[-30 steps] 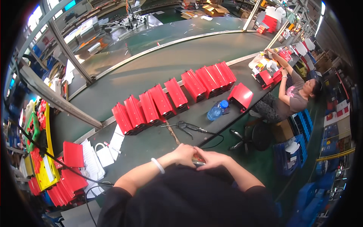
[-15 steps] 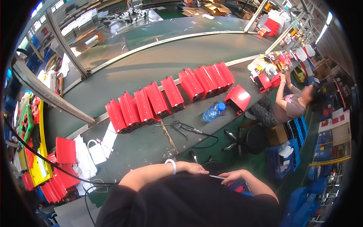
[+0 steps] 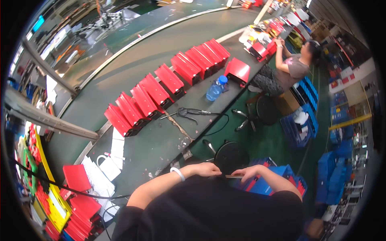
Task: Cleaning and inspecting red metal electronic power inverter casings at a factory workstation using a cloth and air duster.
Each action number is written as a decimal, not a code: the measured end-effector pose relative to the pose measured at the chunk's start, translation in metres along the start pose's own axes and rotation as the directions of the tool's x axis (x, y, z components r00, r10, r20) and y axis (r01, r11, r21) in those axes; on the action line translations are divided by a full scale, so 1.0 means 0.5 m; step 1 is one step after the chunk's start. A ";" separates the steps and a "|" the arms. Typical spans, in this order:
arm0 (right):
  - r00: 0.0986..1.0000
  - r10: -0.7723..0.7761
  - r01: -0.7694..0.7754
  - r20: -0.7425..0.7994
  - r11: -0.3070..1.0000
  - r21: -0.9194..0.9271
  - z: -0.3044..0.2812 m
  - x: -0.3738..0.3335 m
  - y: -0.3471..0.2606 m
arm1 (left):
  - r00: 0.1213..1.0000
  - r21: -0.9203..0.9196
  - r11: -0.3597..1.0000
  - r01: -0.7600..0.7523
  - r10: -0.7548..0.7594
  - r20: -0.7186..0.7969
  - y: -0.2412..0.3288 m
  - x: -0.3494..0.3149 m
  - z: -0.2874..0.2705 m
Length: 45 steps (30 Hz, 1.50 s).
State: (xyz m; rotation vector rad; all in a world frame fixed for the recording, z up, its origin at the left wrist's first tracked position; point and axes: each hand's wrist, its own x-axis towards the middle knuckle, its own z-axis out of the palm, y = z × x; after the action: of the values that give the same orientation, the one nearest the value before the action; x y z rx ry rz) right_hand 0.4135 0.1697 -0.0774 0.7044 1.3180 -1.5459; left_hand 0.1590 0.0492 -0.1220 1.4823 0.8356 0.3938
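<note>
Close in front of my body, my right hand (image 3: 250, 172) pinches a thin, flat, light-coloured piece (image 3: 233, 176), seen nearly edge-on; its kind cannot be made out. My left hand (image 3: 208, 169), with a white band on its wrist, is closed at the piece's left end. Its fingertips point toward the right hand, and whatever they grip is hidden. Beyond the hands, an air blow gun (image 3: 188, 112) with a black hose lies on the green workbench (image 3: 150, 138). A row of red metal housings (image 3: 159, 91) stands behind it.
A blue-capped water bottle (image 3: 216, 89) and a single red housing (image 3: 238, 70) stand toward the right. A co-worker (image 3: 295, 66) sits at the far right. Black stools (image 3: 232, 156) and blue crates (image 3: 277, 173) are beside the bench. Papers (image 3: 96, 176) and red panels (image 3: 77, 178) lie left.
My view has turned and tilted, so the bench now slants more and the blue crate with red parts by my right arm shows more. Both hands stay together around the thin piece.
</note>
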 end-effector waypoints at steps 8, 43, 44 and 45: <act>0.996 -0.082 0.088 -0.046 0.987 0.133 0.125 0.031 0.134 | 0.955 0.424 0.857 -0.294 0.281 0.094 0.028 0.011 0.049; 0.488 0.061 0.073 -0.871 0.991 0.111 0.183 0.293 0.008 | 0.934 0.107 0.946 0.306 -0.276 -0.229 -0.219 -0.264 0.063; 0.371 -0.050 0.187 -0.927 0.982 0.022 0.182 0.343 0.055 | 0.896 0.069 0.917 0.394 -0.366 -0.251 -0.220 -0.274 0.070; 0.322 0.003 0.200 -0.947 0.977 0.072 0.183 0.351 0.054 | 0.886 0.093 0.891 0.444 -0.420 -0.199 -0.243 -0.284 0.070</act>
State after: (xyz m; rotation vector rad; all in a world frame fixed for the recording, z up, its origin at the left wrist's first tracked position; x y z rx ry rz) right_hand 0.3847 0.0319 -0.2193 1.9000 2.1033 -1.3143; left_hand 0.0569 -0.0866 -0.2081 1.3459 1.3245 0.1304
